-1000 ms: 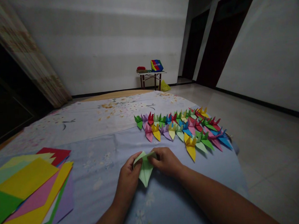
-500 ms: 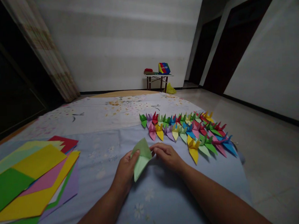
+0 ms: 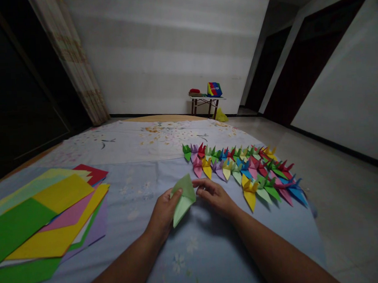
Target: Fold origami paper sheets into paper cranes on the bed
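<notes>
A light green folded paper piece (image 3: 183,198) is held between both hands above a pale blue floral sheet (image 3: 137,189). My left hand (image 3: 162,212) pinches its left edge with thumb on top. My right hand (image 3: 214,195) touches its right upper edge with curled fingers. Just beyond the hands lie rows of several finished paper cranes (image 3: 243,169) in many colours.
A loose stack of coloured paper squares (image 3: 45,218) lies at the left on the sheet. The sheet's right edge meets a tiled floor (image 3: 344,193). A small table (image 3: 206,103) with objects stands at the far wall, a curtain (image 3: 76,67) at left.
The green piece has been turned and lifted from a downward point to a tilted kite shape. The view has shifted, so everything sits a little further right.
</notes>
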`<control>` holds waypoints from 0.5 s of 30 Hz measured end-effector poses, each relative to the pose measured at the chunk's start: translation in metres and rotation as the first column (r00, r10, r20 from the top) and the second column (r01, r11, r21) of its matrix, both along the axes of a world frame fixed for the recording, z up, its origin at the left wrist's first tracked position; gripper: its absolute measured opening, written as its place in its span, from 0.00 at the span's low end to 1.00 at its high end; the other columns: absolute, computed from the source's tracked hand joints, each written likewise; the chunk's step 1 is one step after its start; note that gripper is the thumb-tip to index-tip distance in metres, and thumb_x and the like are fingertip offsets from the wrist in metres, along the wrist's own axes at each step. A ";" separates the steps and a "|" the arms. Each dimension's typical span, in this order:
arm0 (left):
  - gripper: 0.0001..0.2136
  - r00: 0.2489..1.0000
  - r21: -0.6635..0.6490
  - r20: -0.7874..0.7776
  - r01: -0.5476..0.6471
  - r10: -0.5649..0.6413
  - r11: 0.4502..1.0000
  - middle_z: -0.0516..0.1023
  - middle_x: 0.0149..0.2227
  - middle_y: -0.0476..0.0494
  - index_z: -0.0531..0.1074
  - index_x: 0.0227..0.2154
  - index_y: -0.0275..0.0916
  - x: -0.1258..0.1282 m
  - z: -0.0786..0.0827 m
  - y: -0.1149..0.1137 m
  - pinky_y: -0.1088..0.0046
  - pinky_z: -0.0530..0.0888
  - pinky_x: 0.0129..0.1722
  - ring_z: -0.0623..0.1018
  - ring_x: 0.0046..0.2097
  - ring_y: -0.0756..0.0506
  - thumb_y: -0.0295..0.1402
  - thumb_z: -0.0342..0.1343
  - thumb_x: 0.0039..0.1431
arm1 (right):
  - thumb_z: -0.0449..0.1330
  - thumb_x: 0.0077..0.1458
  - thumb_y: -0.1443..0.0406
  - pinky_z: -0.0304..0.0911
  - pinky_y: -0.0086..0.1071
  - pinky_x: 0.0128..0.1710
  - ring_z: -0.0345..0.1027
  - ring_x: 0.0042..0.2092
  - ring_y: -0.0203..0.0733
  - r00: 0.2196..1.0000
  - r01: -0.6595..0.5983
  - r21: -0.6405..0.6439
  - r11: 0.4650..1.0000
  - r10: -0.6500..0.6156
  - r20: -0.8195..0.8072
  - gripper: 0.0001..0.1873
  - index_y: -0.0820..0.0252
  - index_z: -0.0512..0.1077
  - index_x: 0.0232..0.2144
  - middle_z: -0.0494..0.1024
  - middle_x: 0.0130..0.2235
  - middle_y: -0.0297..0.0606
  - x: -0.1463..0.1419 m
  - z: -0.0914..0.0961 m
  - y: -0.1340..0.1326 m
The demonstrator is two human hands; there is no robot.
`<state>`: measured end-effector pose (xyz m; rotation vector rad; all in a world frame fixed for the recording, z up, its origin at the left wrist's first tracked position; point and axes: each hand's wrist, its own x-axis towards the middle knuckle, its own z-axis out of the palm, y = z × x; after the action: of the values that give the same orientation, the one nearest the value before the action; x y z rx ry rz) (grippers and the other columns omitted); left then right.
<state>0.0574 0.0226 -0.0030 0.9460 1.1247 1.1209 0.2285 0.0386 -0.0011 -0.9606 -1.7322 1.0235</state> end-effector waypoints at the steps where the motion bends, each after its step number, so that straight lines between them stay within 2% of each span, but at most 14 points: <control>1: 0.18 1.000 0.004 -0.009 -0.004 0.004 1.000 0.75 0.20 0.48 0.72 0.34 0.34 0.000 -0.001 0.000 0.77 0.65 0.20 0.72 0.20 0.50 0.43 0.59 0.45 | 0.53 0.50 0.67 0.62 0.31 0.37 0.63 0.37 0.37 0.999 0.035 0.081 0.996 -0.035 0.005 0.15 0.59 0.69 0.42 0.68 0.40 0.39 0.002 0.002 0.000; 3: 0.18 0.999 0.012 -0.034 -0.012 0.012 1.000 0.75 0.20 0.48 0.72 0.35 0.33 0.000 -0.001 0.001 0.77 0.65 0.19 0.71 0.20 0.49 0.43 0.59 0.46 | 0.51 0.45 0.71 0.62 0.32 0.38 0.62 0.43 0.40 0.995 0.064 0.255 0.965 -0.081 0.057 0.19 0.57 0.69 0.42 0.64 0.44 0.41 0.006 0.007 -0.001; 6: 0.19 0.997 0.028 -0.079 -0.014 0.016 1.000 0.74 0.20 0.48 0.72 0.37 0.33 -0.001 -0.001 0.001 0.77 0.65 0.20 0.71 0.20 0.49 0.42 0.58 0.46 | 0.50 0.39 0.76 0.60 0.37 0.46 0.56 0.50 0.44 0.962 -0.018 0.428 0.904 -0.101 0.254 0.24 0.55 0.70 0.40 0.60 0.50 0.41 0.012 0.015 -0.006; 10: 0.18 0.990 0.063 -0.141 0.002 0.007 0.998 0.76 0.22 0.47 0.74 0.35 0.32 -0.002 0.000 0.002 0.76 0.65 0.21 0.72 0.22 0.48 0.42 0.59 0.45 | 0.51 0.37 0.78 0.56 0.42 0.50 0.53 0.52 0.46 0.867 -0.153 0.492 0.857 -0.122 0.482 0.25 0.53 0.72 0.37 0.58 0.52 0.39 0.014 0.024 -0.013; 15: 0.18 0.980 0.094 -0.198 0.018 0.001 0.995 0.77 0.23 0.46 0.74 0.35 0.32 -0.003 0.000 0.002 0.76 0.66 0.22 0.72 0.23 0.47 0.42 0.58 0.45 | 0.55 0.40 0.75 0.52 0.48 0.53 0.48 0.56 0.51 0.788 -0.199 0.522 0.829 -0.182 0.588 0.20 0.52 0.73 0.35 0.55 0.57 0.37 0.013 0.026 -0.015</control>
<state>0.0542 0.0248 -0.0033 1.1559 1.2342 1.0989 0.2414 0.0234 0.0254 -0.9386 -2.3943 0.1151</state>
